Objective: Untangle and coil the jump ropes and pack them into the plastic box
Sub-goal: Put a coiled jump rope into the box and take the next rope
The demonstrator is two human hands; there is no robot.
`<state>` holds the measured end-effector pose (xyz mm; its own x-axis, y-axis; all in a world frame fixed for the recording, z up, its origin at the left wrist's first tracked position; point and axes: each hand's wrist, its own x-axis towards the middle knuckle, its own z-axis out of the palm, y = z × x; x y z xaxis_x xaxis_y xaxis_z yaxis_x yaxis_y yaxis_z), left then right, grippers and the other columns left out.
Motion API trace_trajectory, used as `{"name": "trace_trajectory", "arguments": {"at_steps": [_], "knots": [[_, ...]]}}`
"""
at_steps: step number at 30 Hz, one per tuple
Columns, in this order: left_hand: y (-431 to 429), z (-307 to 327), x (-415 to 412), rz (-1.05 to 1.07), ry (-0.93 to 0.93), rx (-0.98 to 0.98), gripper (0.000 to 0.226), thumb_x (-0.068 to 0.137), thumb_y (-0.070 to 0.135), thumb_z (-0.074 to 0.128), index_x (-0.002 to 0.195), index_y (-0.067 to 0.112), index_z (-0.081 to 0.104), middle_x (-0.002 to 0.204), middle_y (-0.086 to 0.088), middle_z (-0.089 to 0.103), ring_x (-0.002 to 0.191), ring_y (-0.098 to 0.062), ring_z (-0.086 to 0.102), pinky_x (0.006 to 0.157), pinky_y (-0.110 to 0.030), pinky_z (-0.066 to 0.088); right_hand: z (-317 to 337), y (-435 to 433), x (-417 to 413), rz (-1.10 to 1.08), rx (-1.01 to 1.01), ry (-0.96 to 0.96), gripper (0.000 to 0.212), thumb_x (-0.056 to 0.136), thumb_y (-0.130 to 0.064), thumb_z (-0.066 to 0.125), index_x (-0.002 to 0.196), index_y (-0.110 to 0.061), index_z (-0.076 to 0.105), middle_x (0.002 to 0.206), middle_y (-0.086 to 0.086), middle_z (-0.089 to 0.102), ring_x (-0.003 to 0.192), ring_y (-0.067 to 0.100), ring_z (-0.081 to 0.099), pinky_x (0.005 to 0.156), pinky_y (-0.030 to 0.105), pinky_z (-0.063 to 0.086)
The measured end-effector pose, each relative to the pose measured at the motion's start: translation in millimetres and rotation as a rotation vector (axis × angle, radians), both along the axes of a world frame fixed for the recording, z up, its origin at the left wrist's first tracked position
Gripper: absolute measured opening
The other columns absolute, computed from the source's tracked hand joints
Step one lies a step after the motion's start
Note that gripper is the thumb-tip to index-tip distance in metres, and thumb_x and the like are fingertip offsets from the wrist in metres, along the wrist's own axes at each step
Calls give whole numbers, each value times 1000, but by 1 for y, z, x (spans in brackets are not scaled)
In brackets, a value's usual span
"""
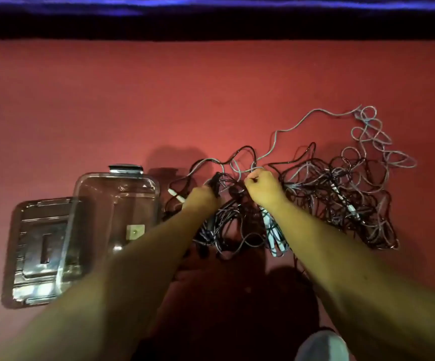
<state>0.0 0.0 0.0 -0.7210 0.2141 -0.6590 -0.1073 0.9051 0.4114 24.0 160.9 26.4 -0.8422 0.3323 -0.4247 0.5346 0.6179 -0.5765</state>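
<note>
A big tangle of jump ropes (328,188), black and pale grey cords mixed, lies on the red floor at the centre and right. White handles (275,238) show under my right wrist. My left hand (203,199) grips a bunch of black cord at the tangle's left side. My right hand (262,188) is curled into a fist round a pale grey rope, which runs up and right to loose loops (372,136). The clear plastic box (91,183) stands open to the left of my left hand.
The box's lid (36,251) lies flat on the floor, partly under the box's left side. A dark wall base with a blue band (211,11) runs along the far edge. A pale grey shape (323,345) shows at the bottom edge.
</note>
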Motion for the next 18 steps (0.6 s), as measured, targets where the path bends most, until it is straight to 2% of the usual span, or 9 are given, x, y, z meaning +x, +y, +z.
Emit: {"name": "trace_trajectory", "arguments": {"at_steps": [2, 4, 7, 9, 11, 13, 15, 16, 18], "knots": [[6, -14, 13, -13, 22, -82, 46, 91, 35, 62, 128, 8, 56, 122, -17, 64, 112, -38, 61, 90, -41, 49, -8, 7, 9, 1, 19, -5, 19, 86, -9, 53, 77, 3, 64, 78, 20, 64, 75, 32, 60, 66, 31, 43], [7, -22, 26, -13, 46, -160, 34, 91, 22, 57, 120, 5, 60, 120, -17, 65, 112, -37, 62, 90, -43, 50, -11, 12, 17, -45, -6, -23, 18, 87, -10, 53, 81, 3, 64, 80, 18, 66, 78, 31, 61, 69, 31, 44], [8, -16, 38, 99, 45, -61, 37, 93, 22, 56, 122, -1, 55, 121, -24, 62, 115, -41, 59, 92, -44, 48, 0, 20, 30, -63, -23, 1, 17, 88, -11, 54, 86, 0, 66, 86, 17, 70, 84, 32, 64, 77, 34, 50], [3, 1, 37, 103, 79, 67, 40, 96, 25, 54, 127, 0, 47, 116, -25, 62, 111, -41, 59, 86, -41, 45, 14, 24, 35, -62, -2, -1, 17, 88, -12, 53, 90, -1, 66, 89, 16, 70, 86, 33, 64, 79, 35, 51], [-2, 31, 33, 39, 49, 235, 25, 98, 21, 51, 117, 6, 46, 99, -17, 59, 93, -32, 60, 70, -34, 38, 33, 29, 40, -72, 5, 4, 19, 88, -13, 54, 102, -2, 63, 95, 15, 69, 88, 32, 64, 80, 36, 52], [-7, 66, 24, -1, -15, 364, 8, 99, 19, 51, 97, 14, 45, 81, -7, 53, 70, -22, 50, 58, -32, 32, 57, 31, 40, -89, -60, 31, 38, 86, -13, 56, 124, -9, 53, 105, 10, 65, 86, 29, 64, 80, 38, 53], [-13, 105, 19, -11, -106, 487, 16, 98, 18, 54, 84, 17, 48, 66, -4, 46, 56, -18, 41, 50, -29, 32, 85, 27, 41, -57, -181, 86, 57, 84, -9, 57, 138, -22, 45, 116, 4, 57, 87, 21, 62, 81, 37, 53], [-14, 124, 17, -45, -141, 525, 19, 97, 18, 55, 78, 17, 49, 61, -4, 44, 50, -17, 39, 46, -26, 32, 99, 22, 41, -17, -236, 110, 57, 84, -6, 57, 136, -25, 48, 114, 0, 56, 87, 17, 58, 80, 33, 51], [-19, 164, 18, -84, -148, 565, 25, 96, 14, 56, 72, 16, 48, 51, -1, 41, 38, -13, 34, 37, -19, 28, 125, 10, 47, 76, -309, 114, 37, 84, -4, 57, 116, -23, 64, 93, -5, 64, 78, 13, 55, 71, 28, 44]]}}
